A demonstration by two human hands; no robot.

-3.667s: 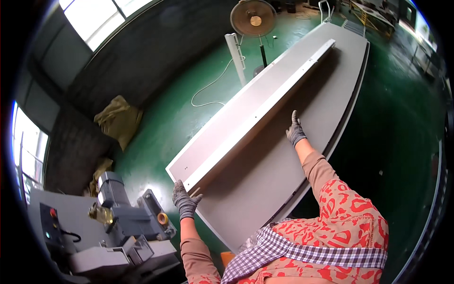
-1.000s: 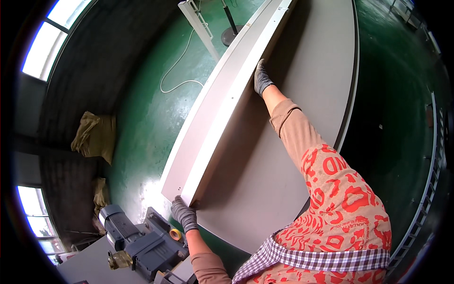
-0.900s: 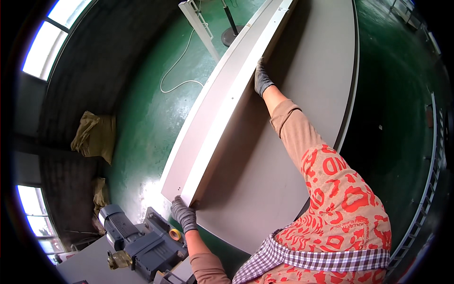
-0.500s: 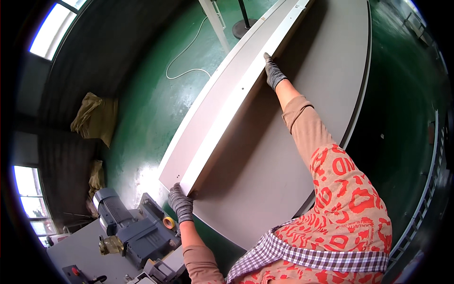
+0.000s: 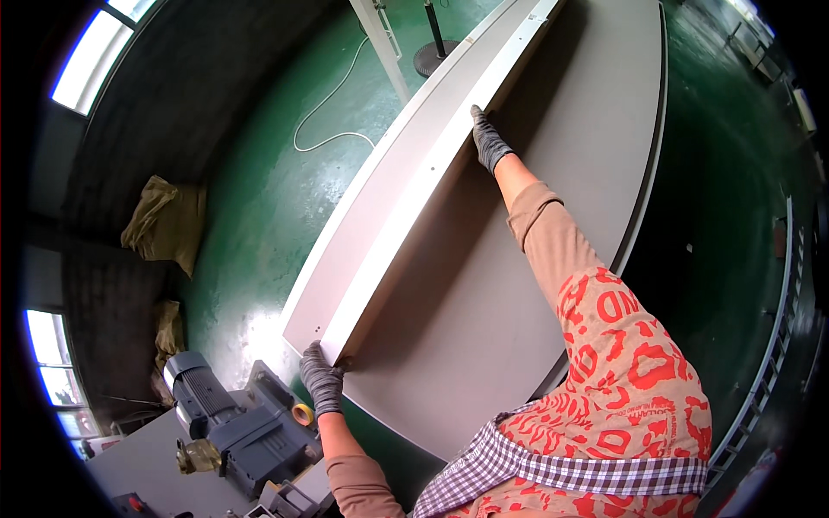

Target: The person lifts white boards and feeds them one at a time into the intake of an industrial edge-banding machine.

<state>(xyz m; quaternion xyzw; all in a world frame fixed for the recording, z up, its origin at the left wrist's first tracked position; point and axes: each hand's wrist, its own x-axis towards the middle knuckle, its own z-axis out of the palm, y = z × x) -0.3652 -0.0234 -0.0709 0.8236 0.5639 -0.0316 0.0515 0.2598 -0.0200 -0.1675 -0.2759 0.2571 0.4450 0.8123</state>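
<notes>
Gripping the long white panel [image 5: 406,186] with both gloved hands, left hand [image 5: 322,380] and right hand [image 5: 490,142], fingertips hidden.

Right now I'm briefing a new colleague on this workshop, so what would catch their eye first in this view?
First, the long pale grey folded sheet-metal panel, running diagonally across the large flat grey worktable. The left hand in a dark grey knit glove grips its near corner, while the gloved right hand presses its raised edge further along. Beyond lie the glossy green floor and, lower left, a grey electric motor.
</notes>
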